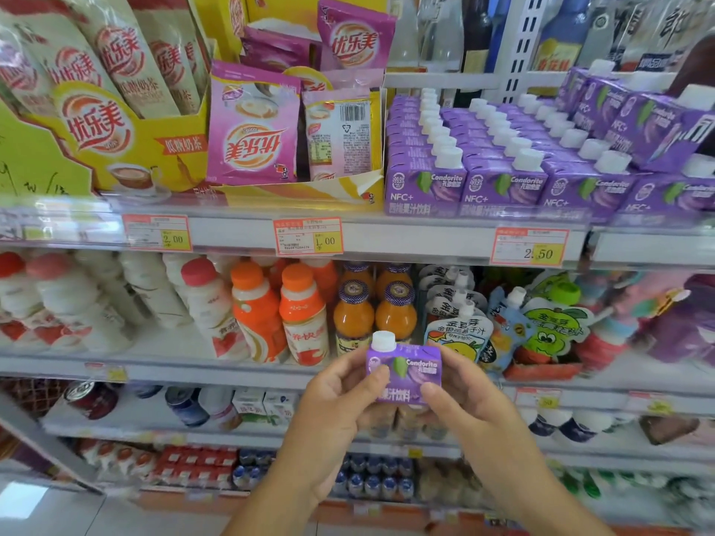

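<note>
Hands meet at a shop shelf: left hand (332, 404) and right hand (460, 400) both pinch a small purple juice carton with a white screw cap (402, 367), held upright before orange drink bottles (301, 315); matching purple cartons (503, 179) fill the far shelf above, right.

There is 1 camera, worn on the person's head. It faces the white metal shop shelving (425, 243) head-on, tilted a little downward, and stands close. The wide lens bows the shelf edge carrying the red-and-yellow paper price tags (308, 236). The left hand (332, 406) and right hand (462, 413) enter from the bottom edge and meet on the small purple juice carton with a white cap (406, 369), just below centre. A pale tiled floor (58, 512) shows at lower left.
</note>
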Demonstrator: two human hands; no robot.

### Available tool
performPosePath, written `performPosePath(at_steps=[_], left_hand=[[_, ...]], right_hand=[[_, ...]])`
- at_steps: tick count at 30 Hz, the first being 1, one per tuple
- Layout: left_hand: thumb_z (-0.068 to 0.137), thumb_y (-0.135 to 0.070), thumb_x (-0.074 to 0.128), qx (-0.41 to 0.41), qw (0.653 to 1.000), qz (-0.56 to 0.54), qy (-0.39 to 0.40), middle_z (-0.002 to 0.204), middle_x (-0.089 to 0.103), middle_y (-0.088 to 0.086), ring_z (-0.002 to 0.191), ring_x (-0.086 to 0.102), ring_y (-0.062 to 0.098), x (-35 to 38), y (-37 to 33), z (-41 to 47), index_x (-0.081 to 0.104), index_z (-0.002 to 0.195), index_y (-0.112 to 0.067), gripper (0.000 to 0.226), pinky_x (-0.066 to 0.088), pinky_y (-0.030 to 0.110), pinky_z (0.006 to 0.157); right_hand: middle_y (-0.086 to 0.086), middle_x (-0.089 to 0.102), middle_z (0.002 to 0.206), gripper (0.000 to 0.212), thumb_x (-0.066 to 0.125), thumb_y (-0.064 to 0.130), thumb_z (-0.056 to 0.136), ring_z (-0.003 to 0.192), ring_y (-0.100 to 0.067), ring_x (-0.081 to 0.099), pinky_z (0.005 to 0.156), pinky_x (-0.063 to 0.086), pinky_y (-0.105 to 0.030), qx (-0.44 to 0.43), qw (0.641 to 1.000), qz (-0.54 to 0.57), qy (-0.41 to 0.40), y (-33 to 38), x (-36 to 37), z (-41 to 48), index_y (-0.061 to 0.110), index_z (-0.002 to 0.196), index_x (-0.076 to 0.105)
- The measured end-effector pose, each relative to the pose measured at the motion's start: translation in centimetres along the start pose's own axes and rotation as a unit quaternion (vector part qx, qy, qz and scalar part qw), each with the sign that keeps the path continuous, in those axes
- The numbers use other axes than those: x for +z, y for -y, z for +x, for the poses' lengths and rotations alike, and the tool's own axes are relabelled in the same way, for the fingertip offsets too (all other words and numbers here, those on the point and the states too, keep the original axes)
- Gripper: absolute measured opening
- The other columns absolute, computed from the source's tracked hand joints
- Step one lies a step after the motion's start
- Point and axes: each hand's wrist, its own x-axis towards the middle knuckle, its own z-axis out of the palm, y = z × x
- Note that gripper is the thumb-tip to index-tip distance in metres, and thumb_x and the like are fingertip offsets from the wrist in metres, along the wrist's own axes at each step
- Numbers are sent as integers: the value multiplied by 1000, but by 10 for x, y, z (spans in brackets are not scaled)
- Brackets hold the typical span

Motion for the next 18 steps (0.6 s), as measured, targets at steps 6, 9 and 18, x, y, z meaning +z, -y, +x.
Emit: performPosePath(at_steps=[6,9,18], left_hand=[[80,-20,63,-8,999,-17,43,112,73,10,102,70,19,1,-6,-2,61,123,-10,44,59,26,79],[79,-20,64,-7,999,-13,36,111,73,10,102,70,20,2,-4,-1,61,122,-11,45,59,26,79],[82,-21,60,-10,1000,-6,22,107,74,15,98,71,25,7,0,1,65,115,-7,37,60,31,80]], right_hand=[[11,73,103,41,57,26,81,95,-5,69,71,55,-19,22,998,59,-9,-2,-8,2,31,121,55],[11,73,104,43,58,29,81,94,-7,69,71,56,-21,26,998,50,-17,-2,-8,1,32,123,54],[9,55,125,70,82,27,72,94,-9,68,79,59,-32,2,997,-31,-65,-6,-1,4,35,132,47]])
